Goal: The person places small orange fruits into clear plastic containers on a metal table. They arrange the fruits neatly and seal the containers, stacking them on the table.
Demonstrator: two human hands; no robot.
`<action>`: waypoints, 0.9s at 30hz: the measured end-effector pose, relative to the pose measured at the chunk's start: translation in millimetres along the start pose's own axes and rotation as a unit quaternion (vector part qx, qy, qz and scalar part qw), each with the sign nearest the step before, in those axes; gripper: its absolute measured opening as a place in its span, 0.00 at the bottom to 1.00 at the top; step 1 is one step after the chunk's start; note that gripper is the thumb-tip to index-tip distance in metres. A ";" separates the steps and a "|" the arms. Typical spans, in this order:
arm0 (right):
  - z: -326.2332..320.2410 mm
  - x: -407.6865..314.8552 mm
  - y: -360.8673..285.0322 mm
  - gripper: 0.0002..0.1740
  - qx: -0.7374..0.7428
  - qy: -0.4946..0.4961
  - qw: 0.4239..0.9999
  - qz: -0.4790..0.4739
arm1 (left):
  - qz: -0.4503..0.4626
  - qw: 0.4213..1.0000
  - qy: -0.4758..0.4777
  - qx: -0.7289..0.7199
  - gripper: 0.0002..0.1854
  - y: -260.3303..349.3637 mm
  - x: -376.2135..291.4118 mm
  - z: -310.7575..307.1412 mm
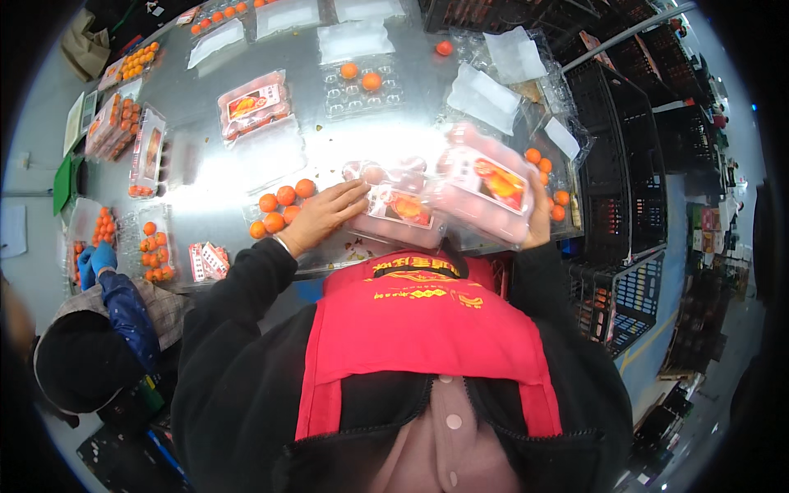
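Note:
My right hand [537,212] grips the right end of a clear plastic clamshell box of orange fruit [484,185], which bears a printed label and is tilted and slightly blurred. Its left part overlaps a second labelled clamshell [394,212] lying at the table's front edge. My left hand [323,215] lies with its fingers spread at the left end of that second box; whether it grips the box, I cannot tell. Beside my left wrist, several loose orange fruits [285,196] sit in a clear tray.
A metal table [345,138] carries a closed labelled box [254,105], an open tray with two fruits [363,86] and white pads [484,98]. Black crates [607,142] stand at the right. A co-worker with blue gloves [98,259] handles fruit at the left. Small labels [208,262] lie near the front edge.

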State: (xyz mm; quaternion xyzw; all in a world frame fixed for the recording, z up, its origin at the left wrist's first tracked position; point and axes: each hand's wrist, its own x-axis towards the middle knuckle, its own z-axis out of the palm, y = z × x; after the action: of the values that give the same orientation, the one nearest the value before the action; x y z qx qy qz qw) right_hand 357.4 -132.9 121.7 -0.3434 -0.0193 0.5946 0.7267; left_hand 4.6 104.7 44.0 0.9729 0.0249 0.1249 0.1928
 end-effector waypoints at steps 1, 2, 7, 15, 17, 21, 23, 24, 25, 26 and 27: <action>5.0 7.9 5.8 0.37 -0.003 -0.035 0.998 0.050 | -0.016 1.000 0.016 -0.004 0.26 6.1 -4.0 7.6; 8.9 13.1 16.8 0.33 0.000 -0.047 0.997 0.068 | -0.034 0.999 0.034 -0.010 0.28 12.0 -6.5 15.2; 12.8 38.7 82.1 0.20 -0.303 0.080 0.950 0.001 | -0.146 0.960 0.157 -0.179 0.37 27.4 -15.6 38.6; 9.6 35.7 113.5 0.22 -0.254 0.159 0.951 -0.070 | -0.390 0.721 0.267 -0.507 0.34 70.5 4.6 63.7; 18.3 38.0 111.0 0.23 -0.278 0.156 0.945 -0.072 | -0.387 0.698 0.275 -0.537 0.39 69.3 9.6 64.9; 32.3 65.7 102.5 0.23 -0.329 0.091 0.935 -0.099 | -0.384 0.649 0.324 -0.571 0.38 68.2 11.6 64.5; 31.0 81.3 100.3 0.26 -0.379 0.065 0.918 -0.099 | -0.387 0.659 0.344 -0.545 0.38 70.8 9.6 62.3; 28.6 89.2 100.3 0.27 -0.412 0.056 0.903 -0.107 | -0.392 0.664 0.346 -0.535 0.36 72.3 9.3 60.9; 25.7 97.6 100.5 0.28 -0.442 0.031 0.887 -0.131 | -0.396 0.666 0.349 -0.527 0.35 73.8 8.8 59.0; 22.4 104.4 102.9 0.32 -0.443 0.034 0.892 -0.090 | -0.399 0.667 0.352 -0.522 0.34 74.3 9.1 56.8; 18.3 109.4 104.3 0.32 -0.423 0.034 0.902 -0.077 | -0.402 0.668 0.356 -0.516 0.33 74.6 9.6 54.7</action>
State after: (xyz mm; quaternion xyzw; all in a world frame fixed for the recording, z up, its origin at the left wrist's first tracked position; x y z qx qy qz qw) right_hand 292.6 -22.3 39.6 -0.6364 -0.2705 0.4607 0.5563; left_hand 27.7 16.5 25.8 0.4959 0.4114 0.3649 0.6721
